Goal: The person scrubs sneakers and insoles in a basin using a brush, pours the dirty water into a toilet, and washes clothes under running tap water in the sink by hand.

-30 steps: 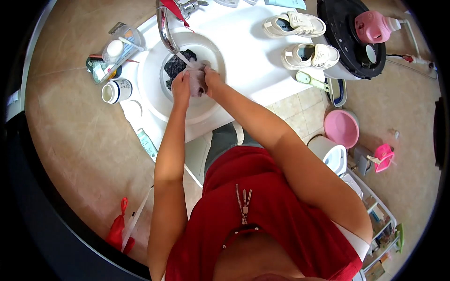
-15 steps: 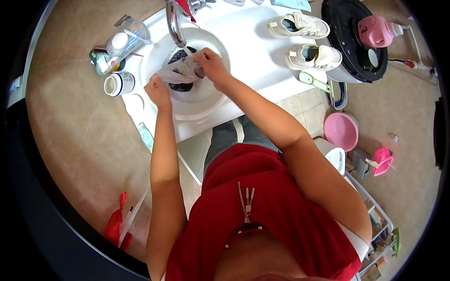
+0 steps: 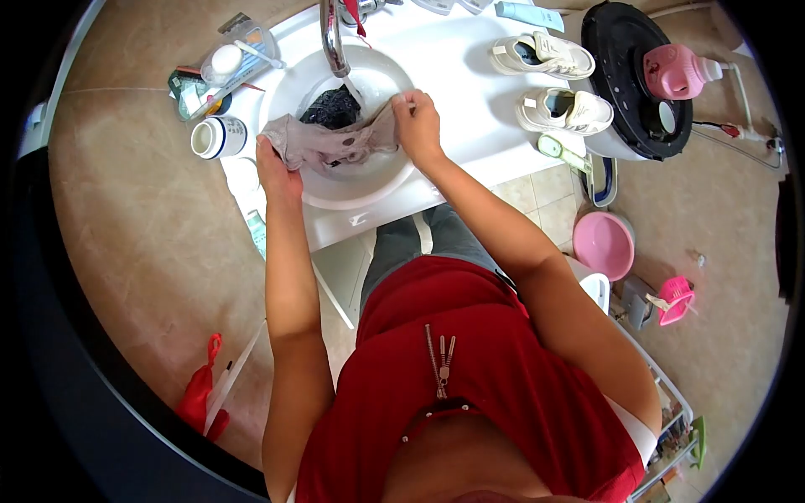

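A thin greyish-pink cloth point(image 3: 335, 144) is stretched across the white washbasin point(image 3: 338, 199), looking wet and crumpled, with a small dark spot near its middle. My left hand point(image 3: 279, 168) grips its left end at the basin's rim. At the other end, my right hand point(image 3: 418, 126) pinches the cloth near the right rim. Behind it, a black crumpled bundle point(image 3: 333, 108) lies in the basin, partly covered by the cloth. Water runs from the chrome faucet point(image 3: 332, 42) beside the bundle. The exact kind of cloth item cannot be made out.
Two pale shoes point(image 3: 562, 112) and a green-and-white brush point(image 3: 563, 151) sit on the counter's right. A white jar point(image 3: 218, 137) and a clear container point(image 3: 239, 54) stand left. A pink jug point(image 3: 679, 72) rests on a black lid point(image 3: 612, 50). A pink basin point(image 3: 604, 246) is lower right.
My hands have moved apart, spreading the bunched cloth into a wide strip. My right hand has shifted right from near the faucet. More of the black bundle shows, and the view has shifted slightly.
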Demonstrator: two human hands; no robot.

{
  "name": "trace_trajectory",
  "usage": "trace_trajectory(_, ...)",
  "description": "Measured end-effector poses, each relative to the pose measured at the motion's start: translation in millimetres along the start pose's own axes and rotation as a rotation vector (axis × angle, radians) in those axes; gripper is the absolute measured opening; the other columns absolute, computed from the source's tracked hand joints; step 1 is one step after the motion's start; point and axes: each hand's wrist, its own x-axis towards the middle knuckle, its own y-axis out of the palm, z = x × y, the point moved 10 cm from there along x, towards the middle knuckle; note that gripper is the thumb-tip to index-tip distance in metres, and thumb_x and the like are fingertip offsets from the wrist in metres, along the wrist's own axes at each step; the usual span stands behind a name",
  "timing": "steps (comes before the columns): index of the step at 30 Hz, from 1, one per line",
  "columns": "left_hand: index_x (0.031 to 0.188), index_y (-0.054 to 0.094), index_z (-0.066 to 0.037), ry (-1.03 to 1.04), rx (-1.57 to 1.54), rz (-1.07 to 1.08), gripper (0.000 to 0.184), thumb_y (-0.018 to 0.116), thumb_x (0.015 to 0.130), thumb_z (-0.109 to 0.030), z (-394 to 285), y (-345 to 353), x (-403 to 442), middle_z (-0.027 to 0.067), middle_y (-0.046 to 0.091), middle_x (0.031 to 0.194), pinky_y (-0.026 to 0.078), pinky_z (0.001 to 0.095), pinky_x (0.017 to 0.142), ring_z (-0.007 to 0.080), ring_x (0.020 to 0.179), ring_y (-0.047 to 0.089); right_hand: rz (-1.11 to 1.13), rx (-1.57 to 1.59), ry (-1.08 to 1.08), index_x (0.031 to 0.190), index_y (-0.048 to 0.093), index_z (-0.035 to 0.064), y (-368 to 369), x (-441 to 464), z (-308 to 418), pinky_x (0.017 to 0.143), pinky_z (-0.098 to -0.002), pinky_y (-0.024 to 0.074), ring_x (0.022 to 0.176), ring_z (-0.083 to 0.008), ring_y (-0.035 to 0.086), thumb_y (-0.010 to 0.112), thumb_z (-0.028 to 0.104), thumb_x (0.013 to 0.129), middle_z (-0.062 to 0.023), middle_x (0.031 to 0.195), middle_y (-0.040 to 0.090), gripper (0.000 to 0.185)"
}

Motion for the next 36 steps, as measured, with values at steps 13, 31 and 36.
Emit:
trace_trajectory(13,0.139,0.03,-0.004,0.028,0.622,0.057,0.077,0.064,0.081,-0.041,-20.5,15.2,-0.1,0.015,0.05,0.125,0.042,0.0381,0.093,0.0246,0.109,0.052,0.135,0.456,0.232,0.093,0.059,0.0012,21.7,23.5,15.7,0.066,-0.0246,0.0417,0.068,-0.0111,0.049,0.054,0.012,0.087,-0.0047,0.082,0.058,0.013)
trace_trajectory(31,0.115,0.051,-0.006,-0.263,0.505,0.056,0.039,0.056,0.077,-0.01,88.1,25.0,16.8,0.0028,0.058,0.08,0.041,0.0235,0.055,0.0106,0.067,0.054,0.279,-0.04,0.475,0.118,0.048,-0.0002,68.0,25.0,-70.4,0.079,-0.0281,0.0471,0.092,-0.0197,0.057,0.059,0.029,0.084,-0.0132,0.095,0.059,0.047)
trace_trajectory(36,0.104,0.058,-0.003,0.011,0.661,0.43,0.028,0.058,0.08,-0.018,50.7,121.2,-49.9,0.0051,0.06,0.083,0.045,0.0266,0.062,0.0142,0.072,0.058,0.518,0.933,0.842,0.129,0.038,-0.001,138.5,1.6,-112.5,0.083,-0.0382,0.0493,0.099,-0.0279,0.057,0.053,0.047,0.087,-0.0177,0.106,0.057,0.065)
